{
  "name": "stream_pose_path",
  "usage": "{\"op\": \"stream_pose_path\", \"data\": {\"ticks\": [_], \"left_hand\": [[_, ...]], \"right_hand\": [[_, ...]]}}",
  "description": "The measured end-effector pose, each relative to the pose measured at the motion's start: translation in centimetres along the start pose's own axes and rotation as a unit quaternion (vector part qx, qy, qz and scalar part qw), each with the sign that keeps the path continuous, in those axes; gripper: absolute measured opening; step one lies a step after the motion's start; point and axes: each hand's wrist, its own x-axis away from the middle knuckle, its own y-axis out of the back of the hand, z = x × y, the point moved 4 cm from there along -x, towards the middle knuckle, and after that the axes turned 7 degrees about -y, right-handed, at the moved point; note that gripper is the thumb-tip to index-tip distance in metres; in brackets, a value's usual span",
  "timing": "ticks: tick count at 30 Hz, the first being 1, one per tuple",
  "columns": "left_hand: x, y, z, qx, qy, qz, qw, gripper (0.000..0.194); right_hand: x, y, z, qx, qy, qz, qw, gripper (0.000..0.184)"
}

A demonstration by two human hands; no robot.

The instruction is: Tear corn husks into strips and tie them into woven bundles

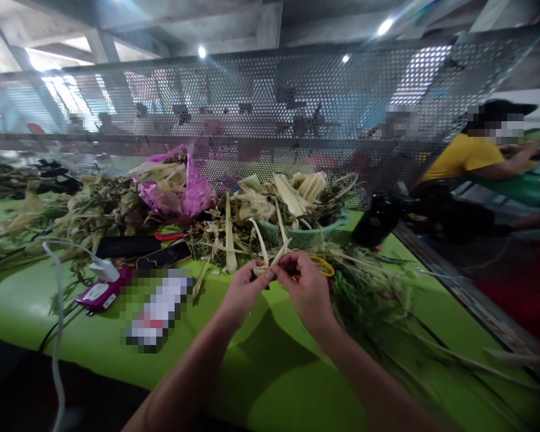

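Over the green tabletop, my left hand [242,293] and my right hand [306,289] meet with their fingertips nearly touching. Both are closed in a pinch on pale strips of dried corn husk [259,241], which cross between the fingers. Several strip ends stick up above the hands; where they join is partly hidden by my fingers. Just behind my right hand lie scissors with a yellow handle [324,266]. A wide husk piece [229,240] lies on the table to the left, beyond my left hand.
Behind the hands stands a green basket [312,235] heaped with husks, with a pink plastic bag [191,189] to its left. Phones [164,255], a red cutter [170,236] and a purple power strip [99,294] lie left. A co-worker in yellow [465,153] sits right, beyond a black bottle [375,219].
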Motion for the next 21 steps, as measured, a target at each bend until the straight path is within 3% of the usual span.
{"op": "stream_pose_path", "data": {"ticks": [6, 10, 14, 17, 21], "left_hand": [[-0.2, 0.8, -0.3, 0.042, -0.002, -0.089, 0.995, 0.027], [-0.1, 1.1, -0.2, 0.071, 0.0, -0.126, 0.989, 0.026], [-0.2, 1.0, -0.1, 0.106, -0.003, -0.104, 0.989, 0.025], [-0.2, 0.9, -0.1, 0.104, 0.002, -0.085, 0.991, 0.021], [-0.3, 0.7, -0.1, 0.012, 0.004, -0.055, 0.998, 0.012]], "right_hand": [[0.4, -0.5, 0.3, -0.034, -0.003, -0.001, 0.999, 0.011], [0.3, -1.4, -1.1, -0.161, -0.141, 0.056, 0.975, 0.023], [0.4, -2.1, -1.9, -0.284, -0.225, 0.095, 0.927, 0.03], [0.3, -1.7, -1.6, -0.278, -0.193, 0.07, 0.938, 0.029], [0.2, -0.5, -0.6, -0.09, -0.052, 0.018, 0.994, 0.019]]}}
